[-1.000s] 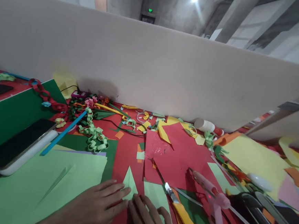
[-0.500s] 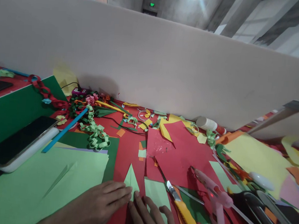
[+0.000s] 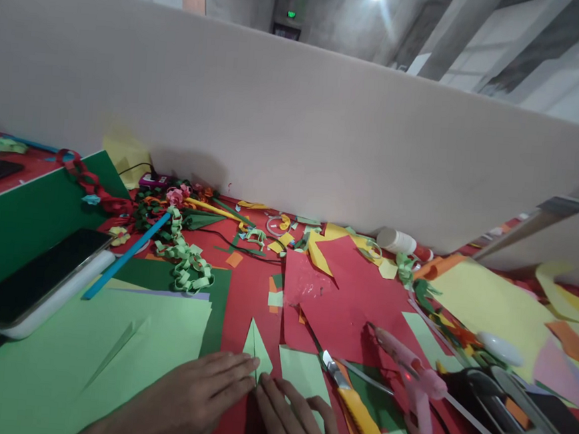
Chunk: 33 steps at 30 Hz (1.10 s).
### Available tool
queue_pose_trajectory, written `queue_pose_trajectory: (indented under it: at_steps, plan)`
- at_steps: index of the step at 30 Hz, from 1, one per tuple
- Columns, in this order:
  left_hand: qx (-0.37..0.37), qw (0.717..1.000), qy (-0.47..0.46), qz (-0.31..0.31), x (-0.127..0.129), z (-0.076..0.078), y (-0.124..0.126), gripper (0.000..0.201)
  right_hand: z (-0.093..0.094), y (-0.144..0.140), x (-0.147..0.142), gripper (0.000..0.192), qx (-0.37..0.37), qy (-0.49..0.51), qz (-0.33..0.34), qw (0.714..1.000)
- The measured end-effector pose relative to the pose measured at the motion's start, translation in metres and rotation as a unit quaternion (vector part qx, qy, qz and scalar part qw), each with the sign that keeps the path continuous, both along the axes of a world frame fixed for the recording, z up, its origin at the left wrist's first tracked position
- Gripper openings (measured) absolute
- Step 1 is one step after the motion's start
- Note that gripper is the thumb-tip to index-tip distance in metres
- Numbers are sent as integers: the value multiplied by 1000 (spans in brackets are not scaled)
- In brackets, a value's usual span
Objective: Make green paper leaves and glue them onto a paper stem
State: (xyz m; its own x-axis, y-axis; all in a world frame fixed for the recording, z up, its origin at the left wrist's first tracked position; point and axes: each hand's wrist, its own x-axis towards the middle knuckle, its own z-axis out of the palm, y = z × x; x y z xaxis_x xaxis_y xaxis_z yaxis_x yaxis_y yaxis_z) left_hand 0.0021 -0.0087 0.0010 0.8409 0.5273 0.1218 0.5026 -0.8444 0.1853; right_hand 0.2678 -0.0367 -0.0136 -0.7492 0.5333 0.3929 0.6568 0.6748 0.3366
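Two hands are pressing flat at the bottom edge of the view, and the frame is cutting both off at the wrist. Left hand (image 3: 190, 396) is lying palm down with fingers stretched out, fingertips touching the base of a light green folded paper point (image 3: 257, 348); it is grasping nothing. Right hand (image 3: 293, 424) is lying just beside it, fingers spread flat on the lower part of the same paper, also grasping nothing. Only the pointed tip of the paper is showing; its lower part is hiding under both hands, so its full shape cannot be told.

Just right of the right hand, a yellow utility knife (image 3: 354, 409) is lying with its blade pointing away from the person, its handle running out of the bottom edge. Beyond it a pink glue gun (image 3: 409, 380) is resting on red paper sheets (image 3: 348, 295). Left of the left hand a large light green sheet (image 3: 83, 354) is covering the table, with a phone (image 3: 34, 277) lying at its far left. A paper chain (image 3: 185, 262) is curling near the grey partition (image 3: 297, 124), which is closing off the far side. Between the paper point and the partition, a strip of red table (image 3: 246, 294) is lying mostly bare of tools.
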Motion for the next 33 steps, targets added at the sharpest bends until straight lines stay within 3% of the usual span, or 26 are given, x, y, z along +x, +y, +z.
queue_pose_trajectory:
  at_steps: [12, 18, 33]
  plan:
    - [-24, 998, -63, 10, 0, 3, 1, 42, -13, 2, -2, 46, -51, 51, -7, 997]
    - [-34, 999, -32, 15, -2, 1, 0, 50, -23, 3, -3, 55, -72, 55, -15, 996]
    - [-40, 997, -62, 11, -3, 3, 1, 50, -34, -3, -5, 65, -80, 51, -46, 994]
